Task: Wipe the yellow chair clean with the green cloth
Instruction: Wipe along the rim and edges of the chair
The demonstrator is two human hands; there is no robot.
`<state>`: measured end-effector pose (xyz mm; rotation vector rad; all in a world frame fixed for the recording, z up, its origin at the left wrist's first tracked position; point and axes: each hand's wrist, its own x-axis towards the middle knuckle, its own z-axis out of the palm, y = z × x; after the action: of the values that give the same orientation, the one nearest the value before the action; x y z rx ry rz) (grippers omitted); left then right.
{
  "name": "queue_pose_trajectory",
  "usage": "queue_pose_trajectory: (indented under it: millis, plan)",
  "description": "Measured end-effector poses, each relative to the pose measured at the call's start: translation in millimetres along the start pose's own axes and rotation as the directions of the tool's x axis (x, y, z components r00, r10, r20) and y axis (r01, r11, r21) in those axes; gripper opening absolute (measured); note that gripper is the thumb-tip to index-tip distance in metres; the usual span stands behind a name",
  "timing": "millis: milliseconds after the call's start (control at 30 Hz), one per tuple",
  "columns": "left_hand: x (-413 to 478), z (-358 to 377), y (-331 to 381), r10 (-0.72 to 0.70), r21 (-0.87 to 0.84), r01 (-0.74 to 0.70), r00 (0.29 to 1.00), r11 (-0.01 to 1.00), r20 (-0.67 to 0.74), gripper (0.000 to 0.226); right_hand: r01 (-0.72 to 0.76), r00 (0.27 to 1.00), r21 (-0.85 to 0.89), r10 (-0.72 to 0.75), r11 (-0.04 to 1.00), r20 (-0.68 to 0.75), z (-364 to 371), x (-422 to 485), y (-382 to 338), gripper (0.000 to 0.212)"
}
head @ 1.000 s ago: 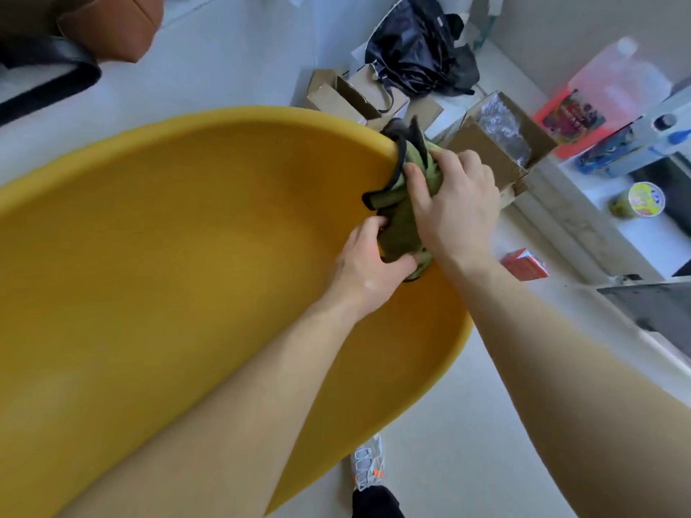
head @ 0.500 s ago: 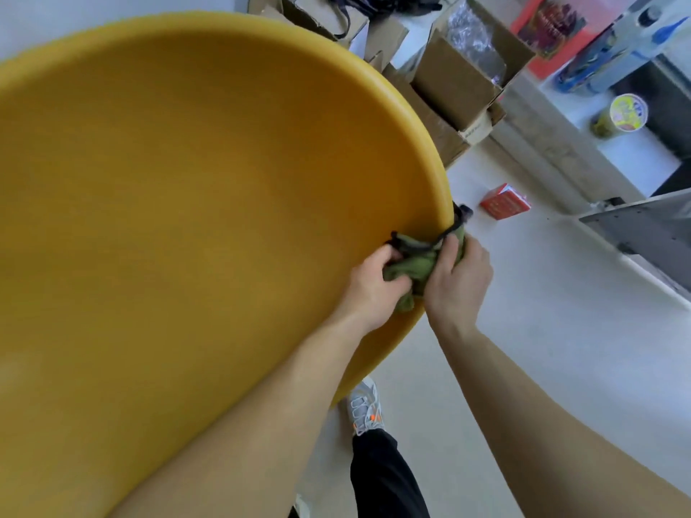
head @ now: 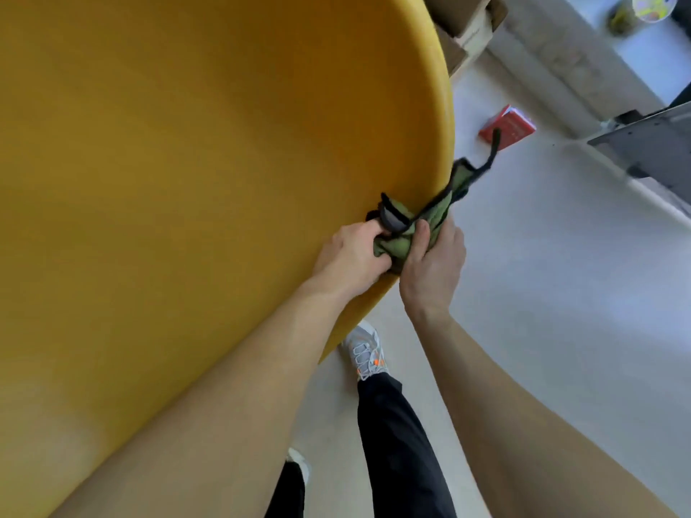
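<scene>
The chair fills the left of the view, its smooth yellow shell curving to a rounded rim on the right. The cloth sits on that rim, bunched into a green wad and folded over the edge, with its black trim and a thin black strap trailing off to the right over the floor.

Both hands hold it. The left hand lies on the inner face of the shell, fingers curled into the wad. The right hand grips from outside the rim, thumb pressed over the cloth; its fingers are hidden behind the edge. Between them the cloth is pinched around the rim, touching the chair on both faces.

As for progress, the wipe looks to be under way, with the rim as the part in hand. No dirt, streaks or damp marks show anywhere on the yellow surface, so I cannot tell which stretches are done. The broad inner face and whatever lies underneath may yet need a pass — that is a guess from where the cloth sits, nothing more.

On the floor beyond the rim lie a red box and, at the top edge, cardboard boxes. A grey shoe stands just beside the chair's lower edge.
</scene>
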<state>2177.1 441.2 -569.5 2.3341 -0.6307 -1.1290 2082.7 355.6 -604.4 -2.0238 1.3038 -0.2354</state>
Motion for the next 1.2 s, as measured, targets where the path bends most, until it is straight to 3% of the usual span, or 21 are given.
queue_pose_trajectory:
  millis: [133,200,267,333,367,433,533,633,800,933,1100,1200]
  plan:
    - [-38.6,24.8,-72.0,-0.084,0.214,0.039,0.974,0.976,0.21,0.031,-0.282,0.951,0.197,0.247,0.939,0.186,43.6,-95.8,38.6,0.025]
    - [-48.8,31.1,-91.4,-0.124,0.24,0.072,0.97,0.968,0.21,0.032,-0.336,0.932,0.23,0.286,0.913,0.224,49.4,-108.7,37.2,0.015]
    - [-45.6,34.8,-82.1,-0.044,0.128,0.029,0.992,0.991,0.116,0.04,-0.301,0.951,0.251,0.269,0.92,0.154,38.2,-89.3,27.5,0.011]
    - [-29.0,33.2,-50.9,0.07,-0.124,-0.073,0.997,0.99,-0.026,0.042,-0.205,0.977,0.267,0.213,0.942,0.001,16.6,-49.5,10.4,0.012]
    - [-20.8,30.2,-33.7,0.1,-0.219,-0.116,0.992,0.969,-0.081,0.038,-0.171,0.98,0.274,0.193,0.946,-0.055,8.0,-30.5,1.6,0.015]
    - [-6.9,24.9,-12.8,0.12,-0.255,-0.148,0.985,0.956,-0.125,0.03,-0.122,0.986,0.262,0.146,0.957,-0.075,1.5,-5.9,-12.7,0.033]
    - [-4.9,29.2,-27.4,0.131,-0.134,-0.142,0.987,0.981,-0.088,0.025,-0.152,0.988,0.081,0.152,0.985,-0.003,14.8,-21.3,-1.7,0.065]
    - [-33.6,41.4,-79.4,0.073,0.019,-0.074,0.997,0.997,0.017,0.033,-0.226,0.973,0.004,0.226,0.974,0.038,47.1,-87.8,25.3,0.069]
    - [-110.9,47.9,-179.7,-0.093,0.151,0.07,0.984,0.986,0.152,0.032,-0.508,0.852,0.092,0.483,0.857,0.205,114.1,-222.8,36.8,0.061]
    - [-132.5,54.2,-194.8,-0.13,0.162,0.106,0.981,0.981,0.145,0.028,-0.639,0.732,-0.053,0.628,0.767,0.264,116.9,-235.0,37.8,0.071]
    - [-86.7,70.8,-132.3,-0.02,-0.165,0.014,0.999,0.986,-0.034,0.027,-0.465,0.885,0.1,0.461,0.879,0.062,76.8,-136.7,44.8,0.064]
    - [-84.9,75.5,-131.6,0.022,-0.104,-0.026,0.999,0.994,-0.045,0.029,-0.45,0.892,0.025,0.448,0.893,0.052,80.0,-129.2,47.4,0.064]
